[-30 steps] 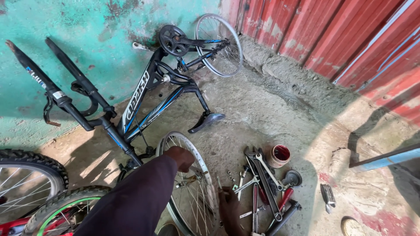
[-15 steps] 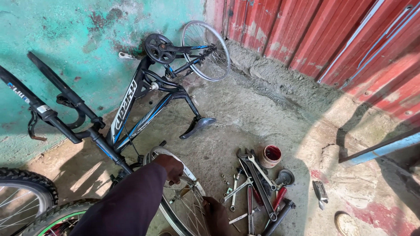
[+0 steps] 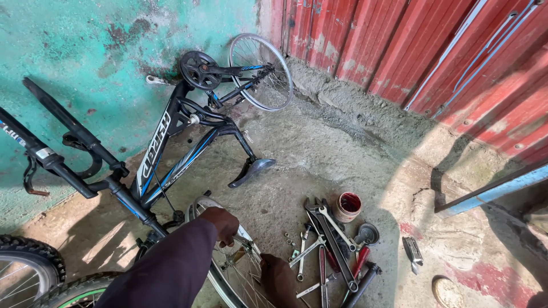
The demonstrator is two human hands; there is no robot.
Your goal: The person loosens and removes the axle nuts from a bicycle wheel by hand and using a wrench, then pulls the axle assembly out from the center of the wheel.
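An upside-down black and blue bicycle [image 3: 171,148] rests on its saddle and handlebars against a teal wall, its rear wheel [image 3: 261,71] in the air. In front of it stands a bare wheel rim [image 3: 228,268] with spokes. My left hand [image 3: 221,222], in a dark sleeve, grips the top of this rim. My right hand [image 3: 278,278] is lower, beside the rim and its spokes at the bottom edge. Whether it holds anything cannot be told.
A pile of spanners and other tools [image 3: 331,251] lies on the concrete just right of the rim, with a small tin [image 3: 347,206] beside it. Tyred wheels [image 3: 28,268] lie at the lower left. A red corrugated wall [image 3: 434,51] and a blue bar [image 3: 491,191] stand at the right.
The view has shifted a little, so the bicycle sits lower and further left. My left hand stays on the rim's top, and my right hand shows more fully by the spokes.
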